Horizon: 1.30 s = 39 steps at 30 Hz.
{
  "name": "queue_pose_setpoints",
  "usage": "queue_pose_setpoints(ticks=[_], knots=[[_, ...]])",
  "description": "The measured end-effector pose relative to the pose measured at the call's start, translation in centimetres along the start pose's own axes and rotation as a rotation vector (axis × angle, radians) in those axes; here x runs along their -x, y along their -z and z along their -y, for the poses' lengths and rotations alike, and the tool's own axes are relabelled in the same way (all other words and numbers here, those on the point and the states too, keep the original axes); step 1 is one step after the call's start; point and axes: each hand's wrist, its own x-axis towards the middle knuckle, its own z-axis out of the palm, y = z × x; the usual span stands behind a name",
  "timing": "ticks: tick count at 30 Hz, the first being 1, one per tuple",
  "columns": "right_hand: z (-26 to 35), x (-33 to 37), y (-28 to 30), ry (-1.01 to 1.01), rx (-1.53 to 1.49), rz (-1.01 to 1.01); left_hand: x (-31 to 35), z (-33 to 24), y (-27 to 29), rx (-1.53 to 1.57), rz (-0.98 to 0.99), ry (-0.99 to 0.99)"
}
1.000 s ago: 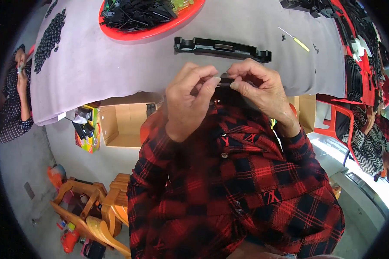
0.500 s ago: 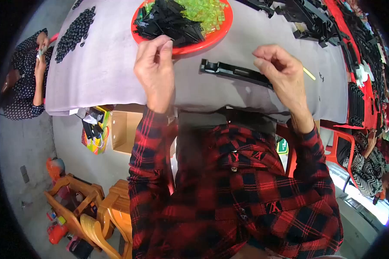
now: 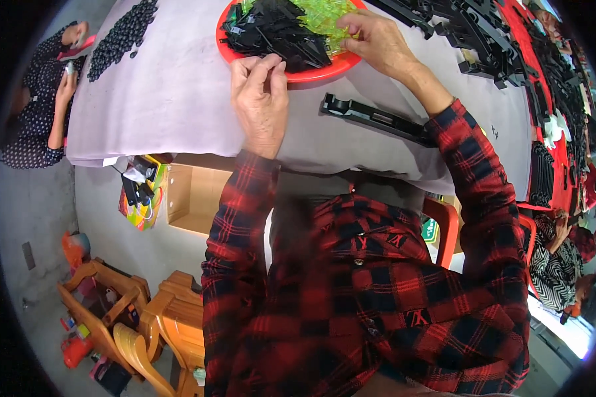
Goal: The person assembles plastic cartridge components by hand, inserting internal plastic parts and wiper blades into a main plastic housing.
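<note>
Pale lilac cloth [image 3: 172,106] covers the work surface I watch from afar, and on it, at the top of my view, sits the red tray [image 3: 343,65], with black strips [image 3: 281,33] heaped toward the left and yellow-green pieces [image 3: 320,17] toward the right; I take the split as a way to tell the two kinds apart at a glance. Over the yellow-green pieces I see the right hand [image 3: 381,47], its thumb and forefinger apart, a spacing that I judge suits taking one small piece between the tips. At the tray's near rim is the left hand [image 3: 261,99], thumb and forefinger close together; I cannot tell whether anything thin is pinched there. Nearer the lower edge of my view, a long black part [image 3: 377,120] lies slantwise on the cloth, its right end near the right sleeve [image 3: 471,147], probably laid there for easy reach by both hands. Further right I find more black parts [image 3: 480,38] piled up, and to the left a patch of black beads [image 3: 120,41], spread loosely, perhaps so single ones lift easily. Past the cloth's left edge is a co-worker [image 3: 36,147] in dotted clothing; below that edge stands a cardboard box [image 3: 198,198].
</note>
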Motion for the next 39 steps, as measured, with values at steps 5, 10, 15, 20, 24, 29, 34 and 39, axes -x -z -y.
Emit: queue_pose_setpoints(ticks=[5, 10, 15, 20, 24, 29, 34, 39], knots=[[0.3, -1.2, -0.3, 0.177, 0.237, 0.064, 0.4, 0.0, 0.2, -0.01, 0.008, -0.046], [-0.6, -2.0, -0.9, 0.182, 0.453, 0.124, 0.4, -0.3, 0.2, -0.033, 0.007, -0.093], [1.4, -1.5, 0.1, 0.005, -0.144, 0.075, 0.8, -0.5, 0.5, 0.012, -0.025, -0.075], [4.2, 2.6, 2.8, -0.137, -0.737, -0.074, 0.8, -1.8, 0.5, 0.076, -0.021, -0.104], [8.0, 7.8, 4.2, -0.379, -1.051, -0.02, 1.9, -5.3, 0.5, 0.149, 0.204, -0.152], [8.6, 12.5, 3.3, -0.419, -1.196, -0.002, 4.5, -7.7, 0.7, 0.232, 0.481, -0.017], [9.3, 15.0, 3.0, -0.371, -1.222, -0.064, 5.9, -9.2, 1.5, 0.283, 0.528, 0.003], [9.1, 16.7, 5.1, -0.311, -0.896, -0.112, 6.6, -9.3, 1.0, 0.341, 0.534, -0.036]])
